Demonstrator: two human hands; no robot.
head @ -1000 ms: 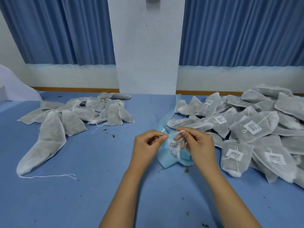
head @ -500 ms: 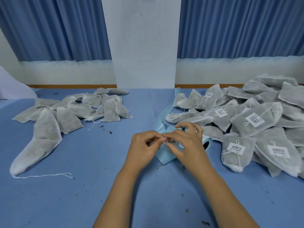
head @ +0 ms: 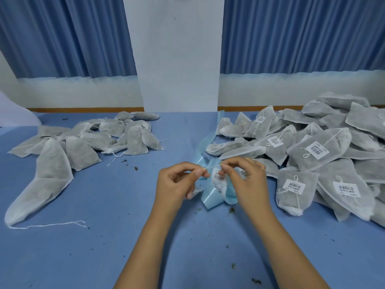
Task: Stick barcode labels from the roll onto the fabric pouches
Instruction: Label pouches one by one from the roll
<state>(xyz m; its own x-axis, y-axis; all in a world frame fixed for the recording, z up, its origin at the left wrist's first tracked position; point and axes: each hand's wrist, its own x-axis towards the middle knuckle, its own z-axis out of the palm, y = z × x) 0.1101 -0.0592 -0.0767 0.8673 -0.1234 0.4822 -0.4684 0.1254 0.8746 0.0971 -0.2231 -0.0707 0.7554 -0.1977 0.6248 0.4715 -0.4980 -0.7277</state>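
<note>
Counter (head: 104, 247): covered in blue cloth and running back to the far wall; dark crumbs (head: 231, 210) scattered over it, thickest near the hands
Room: pleated blue curtain (head: 68, 36) at left, white pillar (head: 177, 59) at centre, second curtain (head: 302, 34) at right; a white wall band (head: 73, 92) and a brown wooden strip (head: 83, 109) run below the curtains
Left pile (head: 100, 138): grey-white fabric pouches, loosely heaped, plain faces up
Long pouch (head: 48, 176): at the near-left edge of that pile, tapering toward the viewer; its white drawstring (head: 52, 225) trails across the counter
Left hand (head: 177, 182): thumb and forefinger pinched on the edge of the loose strip; the other fingers curled
Label roll (head: 216, 197): centre of the counter, between and partly under both hands; pale blue backing in loose coils, with a tail running back toward the pillar; white barcode labels along it
Right hand (head: 248, 180): fingertips pinching the strip at one white label (head: 218, 176), just beside the left fingertips
Right pile (head: 333, 170): fabric pouches stacked deep, reaching the right edge of view; several carry a white sticker
Writing: each pouch sticker (head: 317, 150) shows a barcode and a short line of characters, too small to read
</note>
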